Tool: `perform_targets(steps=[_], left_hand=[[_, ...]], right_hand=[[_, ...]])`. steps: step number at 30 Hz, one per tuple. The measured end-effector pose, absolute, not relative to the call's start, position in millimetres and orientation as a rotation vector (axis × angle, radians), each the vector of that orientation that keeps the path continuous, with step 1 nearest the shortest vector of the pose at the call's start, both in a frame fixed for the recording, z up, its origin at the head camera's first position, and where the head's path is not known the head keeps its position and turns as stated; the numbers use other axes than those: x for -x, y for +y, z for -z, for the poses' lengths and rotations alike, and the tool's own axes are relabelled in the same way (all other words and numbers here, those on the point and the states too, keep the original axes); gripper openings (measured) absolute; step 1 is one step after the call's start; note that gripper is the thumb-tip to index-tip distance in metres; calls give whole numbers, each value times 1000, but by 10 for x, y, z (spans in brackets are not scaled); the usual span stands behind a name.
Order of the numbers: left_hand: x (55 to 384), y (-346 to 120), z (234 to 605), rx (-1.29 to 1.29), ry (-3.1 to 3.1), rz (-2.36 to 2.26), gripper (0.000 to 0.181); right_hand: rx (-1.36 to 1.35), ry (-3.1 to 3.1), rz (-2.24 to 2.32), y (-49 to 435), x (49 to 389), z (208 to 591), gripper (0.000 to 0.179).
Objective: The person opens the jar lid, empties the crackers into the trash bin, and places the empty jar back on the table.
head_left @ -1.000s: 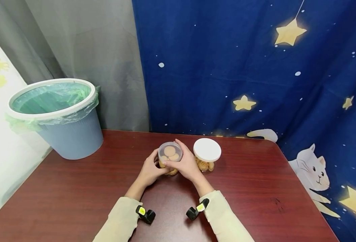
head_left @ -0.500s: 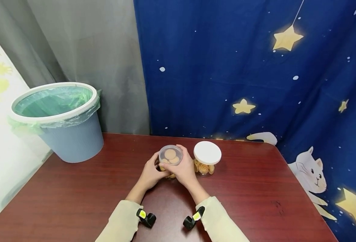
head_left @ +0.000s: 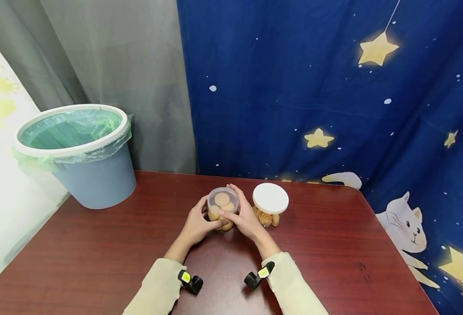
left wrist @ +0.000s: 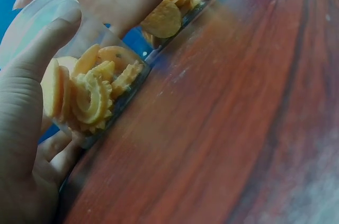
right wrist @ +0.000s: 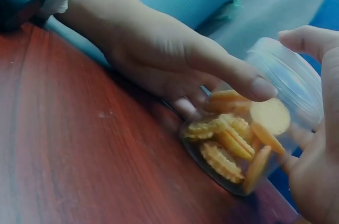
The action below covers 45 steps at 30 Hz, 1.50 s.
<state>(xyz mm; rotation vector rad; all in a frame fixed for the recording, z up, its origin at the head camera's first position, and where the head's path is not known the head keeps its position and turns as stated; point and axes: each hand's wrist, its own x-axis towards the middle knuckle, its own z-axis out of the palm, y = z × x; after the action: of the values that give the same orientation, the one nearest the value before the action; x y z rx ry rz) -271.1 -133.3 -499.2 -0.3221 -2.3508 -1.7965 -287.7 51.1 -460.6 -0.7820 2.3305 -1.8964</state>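
A clear jar of cookies stands upright on the table, its see-through top showing round cookies inside. My left hand holds its left side low down, the thumb across the front. My right hand is wrapped round the upper right side, thumb at the front and fingers behind. In the right wrist view, screw ridges ring the top of the jar, and ridged cookies lie at its base. Just right of my right hand stands a second cookie jar with a white lid.
A blue bin with a white rim and green liner stands at the left back of the reddish-brown table. A grey curtain and a blue star-patterned curtain hang behind. Each wrist wears a small black camera.
My right hand turned inward round the jar's top, then swung back out, its fingers reaching further behind. The left hand and both jars keep their places.
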Motion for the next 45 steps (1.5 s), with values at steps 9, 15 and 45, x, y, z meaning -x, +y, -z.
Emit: perform_targets(steps=[9,15,45], left_hand=[[2702,-1353,4985,319,-2341,1799,80],[2702,-1357,4979,321,-2349,1780,80],[2714,-1320,4973,304,-2347,1805,83]], right_hand=[[765,2227,1951,525,2905,4617,80],[631,2291,2000,462,2864,4610,80],[819,2318,1717,692,2867,4496,86]])
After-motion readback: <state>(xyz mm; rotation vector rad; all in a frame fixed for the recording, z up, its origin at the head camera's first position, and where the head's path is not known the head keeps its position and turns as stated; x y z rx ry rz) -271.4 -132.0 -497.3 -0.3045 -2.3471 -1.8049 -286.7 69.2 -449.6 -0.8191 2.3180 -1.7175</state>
